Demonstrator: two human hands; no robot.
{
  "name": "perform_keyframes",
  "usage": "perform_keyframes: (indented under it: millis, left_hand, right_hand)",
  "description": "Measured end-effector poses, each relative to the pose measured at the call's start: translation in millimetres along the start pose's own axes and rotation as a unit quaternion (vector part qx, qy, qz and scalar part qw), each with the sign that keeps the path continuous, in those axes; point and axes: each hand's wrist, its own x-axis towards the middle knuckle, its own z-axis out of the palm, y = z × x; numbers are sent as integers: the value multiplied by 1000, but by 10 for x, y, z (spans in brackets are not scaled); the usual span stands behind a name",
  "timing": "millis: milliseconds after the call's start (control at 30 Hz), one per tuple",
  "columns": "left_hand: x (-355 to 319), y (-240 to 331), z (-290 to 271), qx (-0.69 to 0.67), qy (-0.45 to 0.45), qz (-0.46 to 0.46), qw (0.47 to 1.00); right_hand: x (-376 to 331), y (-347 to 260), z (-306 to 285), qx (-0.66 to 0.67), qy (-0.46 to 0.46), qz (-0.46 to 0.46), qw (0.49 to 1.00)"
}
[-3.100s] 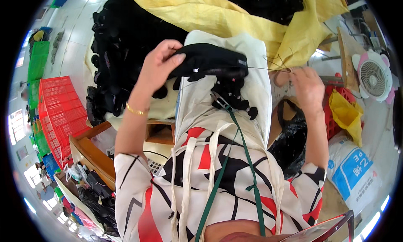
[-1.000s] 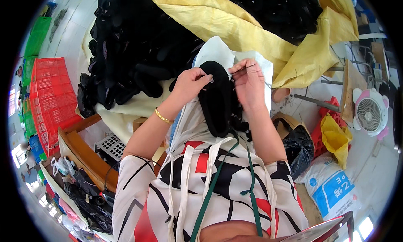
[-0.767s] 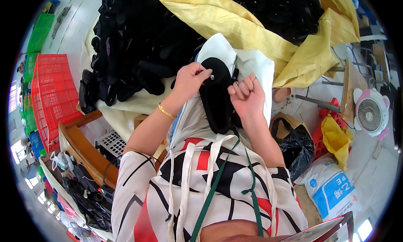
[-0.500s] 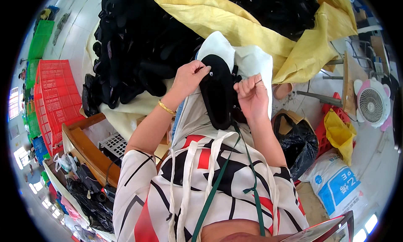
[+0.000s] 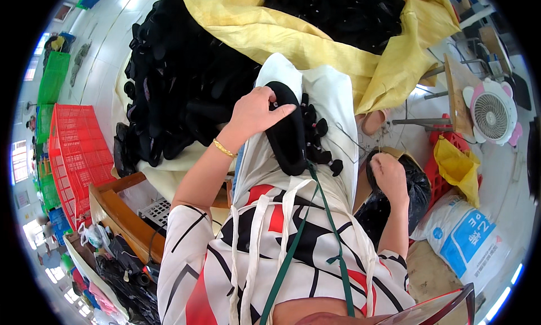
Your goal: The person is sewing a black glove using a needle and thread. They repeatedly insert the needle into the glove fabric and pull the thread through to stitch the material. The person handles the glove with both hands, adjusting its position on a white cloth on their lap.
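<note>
My left hand (image 5: 256, 113) grips the upper edge of a black oval padded piece (image 5: 284, 136) that lies on a white cloth (image 5: 332, 94) over my lap. Several small black bits (image 5: 322, 140) hang along its right side. My right hand (image 5: 389, 175) is a closed fist, held out to the right above a black plastic bag (image 5: 417, 184). A thin thread (image 5: 352, 147) runs from the black piece toward that fist. Whether a needle is in the fingers cannot be seen.
A big heap of black pieces (image 5: 180, 82) lies ahead on the left, next to a yellow sack (image 5: 315, 40) with more. A red crate (image 5: 76, 150) and a wooden frame (image 5: 121, 212) stand at left. A small fan (image 5: 492, 115), a yellow bag (image 5: 459, 167) and a white sack (image 5: 465, 240) are at right.
My right hand has left the black piece and swung down and to the right, drawing the thread out. My left hand stays on the piece.
</note>
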Motion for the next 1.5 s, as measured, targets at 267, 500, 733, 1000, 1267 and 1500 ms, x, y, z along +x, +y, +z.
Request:
perform_keyframes:
  millis: [267,500,733,1000,1267,1500]
  left_hand:
    - [150,1,93,57,36,-38,997]
    - [57,-84,43,-181,-10,-152,972]
    - [51,-148,127,-229,0,-169,959]
    - [80,-146,134,-223,2,-170,960]
    - [134,-194,131,-294,-49,-207,932]
    - [145,-205,110,-352,-78,-242,901]
  right_hand:
    - [725,-707,583,519,-38,75,851]
    - [1251,-1163,1141,377,-91,-9,921]
    - [1330,-1153,1212,286,-68,-62,954]
    - [1331,-1158,1285,252,-58,-70,963]
    - [1219,-1200,1577,122,47,-145,981]
    - [1285,-1138,1461,117,-7,-136,984]
